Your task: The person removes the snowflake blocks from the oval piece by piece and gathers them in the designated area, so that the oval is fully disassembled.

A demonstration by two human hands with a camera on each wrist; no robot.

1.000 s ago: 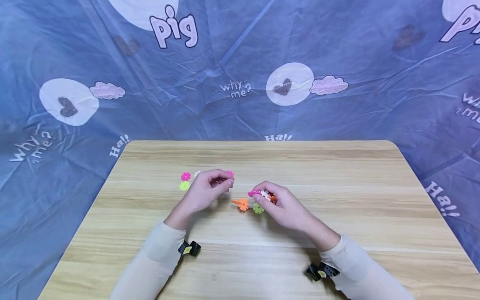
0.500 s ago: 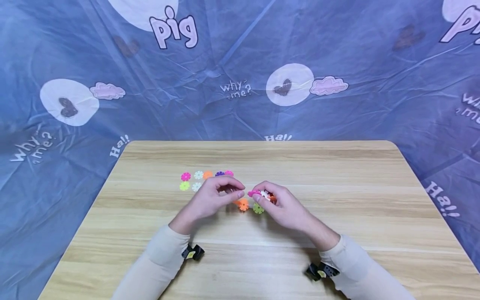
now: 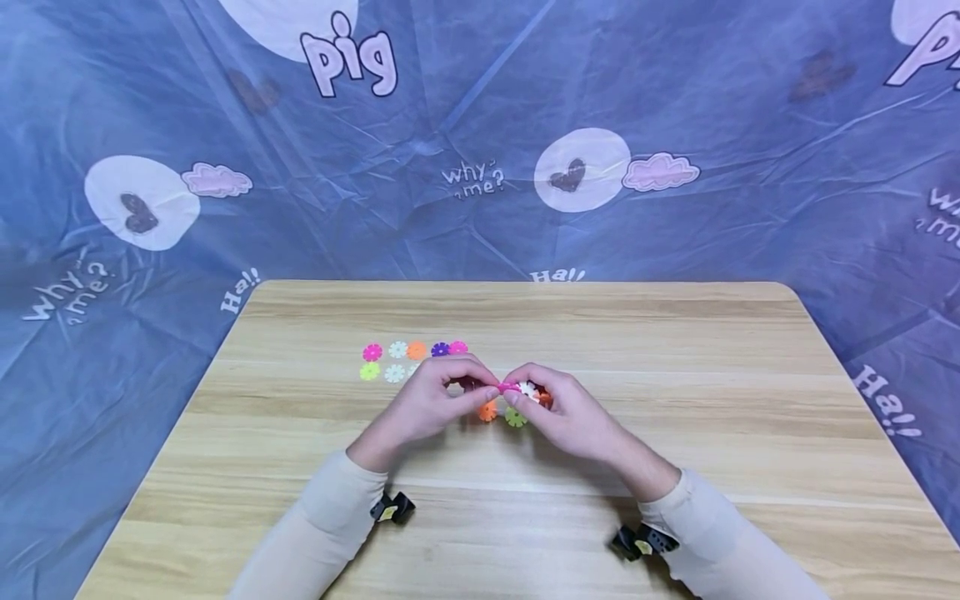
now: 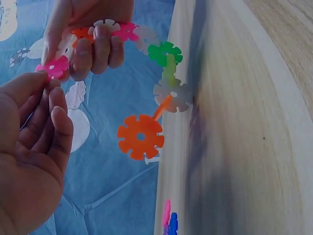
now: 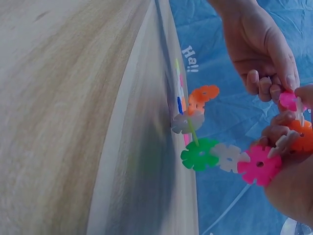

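The left hand point(image 3: 429, 398) pinches the pink end disc point(image 4: 57, 66) of a chain point(image 4: 165, 55) of flower-shaped discs between thumb and fingertips. The right hand point(image 3: 566, 415) grips the same end: its thumb meets that disc, and its other fingers curl round the discs just beyond. The chain is held over the middle of the worktop point(image 3: 675, 375), between its left and right edges; whether the low stretch touches the surface I cannot tell.

From above, the right hand hides much of the chain. The left wrist view lays out the rest: pale, orange and pink discs among the right fingers, then a green disc point(image 5: 195, 158), a yellow-green disc point(image 4: 169, 69), a pale one and, last, the orange end disc point(image 4: 141, 128). The long axis is curved: from the pinched end it heads toward the right edge, then bends back, so the orange end points to the left edge.

The head view shows the faces of the loose discs point(image 3: 372, 352), flat between the chain and the far edge, toward the far left corner. Their far row runs, from the left, pink, white, orange, purple, pink; the near row yellow, white, then one partly hidden by the left hand. Both wrist views catch some edge-on. Blue cloth point(image 3: 420, 225) hangs past the far edge.
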